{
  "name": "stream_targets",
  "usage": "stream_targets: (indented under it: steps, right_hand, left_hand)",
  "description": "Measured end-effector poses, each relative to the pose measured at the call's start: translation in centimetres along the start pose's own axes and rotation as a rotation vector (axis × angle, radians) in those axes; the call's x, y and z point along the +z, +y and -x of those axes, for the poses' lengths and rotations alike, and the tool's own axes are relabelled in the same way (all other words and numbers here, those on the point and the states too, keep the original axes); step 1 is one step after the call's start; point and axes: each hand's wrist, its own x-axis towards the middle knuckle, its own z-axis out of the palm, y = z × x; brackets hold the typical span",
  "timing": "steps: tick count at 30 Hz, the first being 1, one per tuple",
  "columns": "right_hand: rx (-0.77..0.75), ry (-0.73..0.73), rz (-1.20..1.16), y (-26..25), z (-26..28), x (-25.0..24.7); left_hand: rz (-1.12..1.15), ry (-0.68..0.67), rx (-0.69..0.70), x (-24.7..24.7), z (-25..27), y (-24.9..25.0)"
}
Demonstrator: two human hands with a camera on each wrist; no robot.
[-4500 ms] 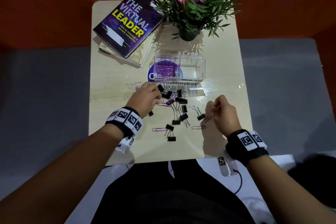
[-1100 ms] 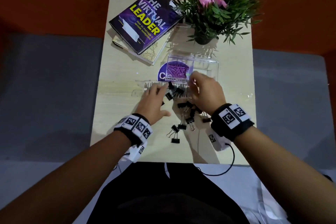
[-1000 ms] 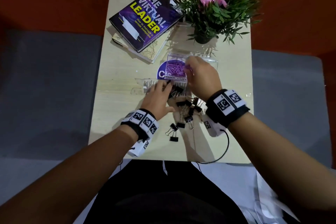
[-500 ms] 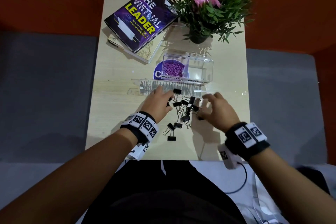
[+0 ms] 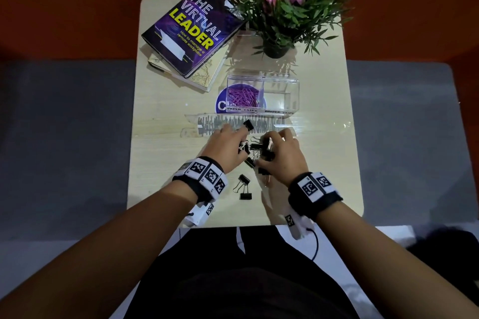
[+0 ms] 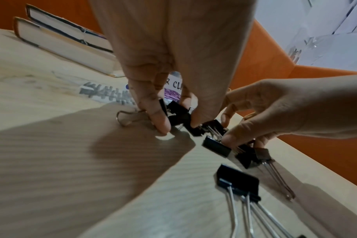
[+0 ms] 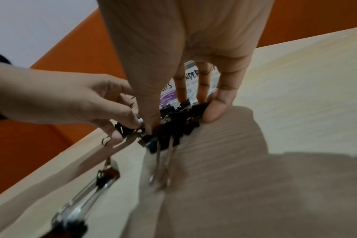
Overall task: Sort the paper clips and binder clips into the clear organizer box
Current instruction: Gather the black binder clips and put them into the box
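Both hands work in the heap of black binder clips [image 5: 255,149] on the worktop [image 5: 160,153]. The left hand [image 5: 228,149] pinches one clip between thumb and fingers. The right hand [image 5: 281,155] curls its fingers around several clips. Two more clips [image 5: 243,186] lie apart, nearer the person. The heap's number I cannot count. The purple paper clips [image 5: 243,97] fill the left compartment of the clear organizer box [image 5: 294,93].

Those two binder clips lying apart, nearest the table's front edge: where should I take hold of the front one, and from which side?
Grip the front binder clip by its black body, pinching across its two flat sides from straight above. It lies flat, and its wire handles point away toward the other stray clip, so the near side looks clear. The left hand is nearer, but both hands are gathering the main pile.
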Motion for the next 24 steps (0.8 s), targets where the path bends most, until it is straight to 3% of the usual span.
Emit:
stream_targets:
  steps: [6,15,20,24]
  right_hand:
    - [-0.002,-0.003,-0.14,0.1,-1.0,-0.8]
    - [-0.005,0.062,-0.183,1.4,-0.7,-0.9]
    - [0.068,0.258,-0.403,1.7,-0.2,-3.8]
    - [0.036,0.446,-0.454,-0.1,-1.6,-7.7]
  left_hand:
    - [0.05,-0.045,-0.057,-0.3,-0.5,0.2]
    - [0.218,0.006,-0.034,-2.8,-1.2,2.3]
    - [0.435,0.167,0.013,-6.1,-3.9,6.3]
    - [0.412,0.262,0.008,-7.1,-7.2,8.3]
